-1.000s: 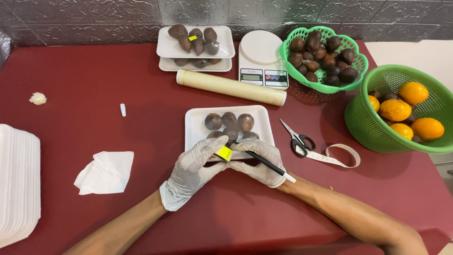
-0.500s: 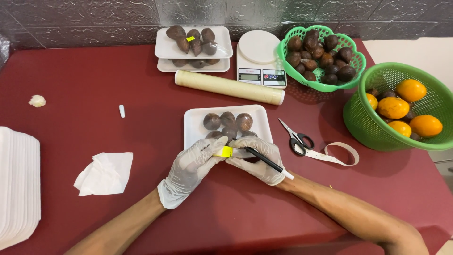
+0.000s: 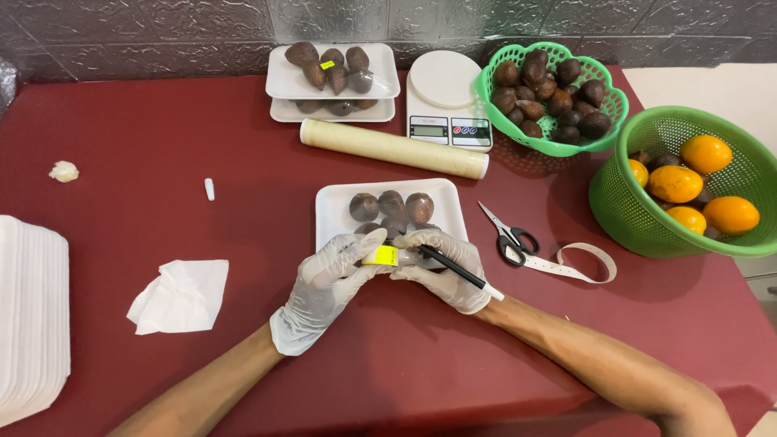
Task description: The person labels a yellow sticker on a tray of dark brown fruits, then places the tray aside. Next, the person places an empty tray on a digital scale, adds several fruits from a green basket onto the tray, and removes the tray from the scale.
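Both gloved hands meet at the near edge of a white foam tray (image 3: 332, 212) that sits mid-bench, holding brown fruit (image 3: 392, 206). The left hand (image 3: 328, 279) has its fingers loosely curled and its thumb pressing a yellow label (image 3: 380, 256); the right hand (image 3: 443, 267) is closed around a black pen (image 3: 457, 271) and also touches the label. What lies under the label is covered by the fingers, so I cannot tell whether it is on film or fruit. Bare red bench (image 3: 146, 129) lies open to the left and near side, with a crumpled tissue (image 3: 180, 295) there. A stack of foam trays (image 3: 31, 316) is cut off at the left edge. Scissors (image 3: 508, 236) and a tape strip (image 3: 579, 263) lie just right of the tray; a green basket of oranges (image 3: 688, 182) crowds the right edge.
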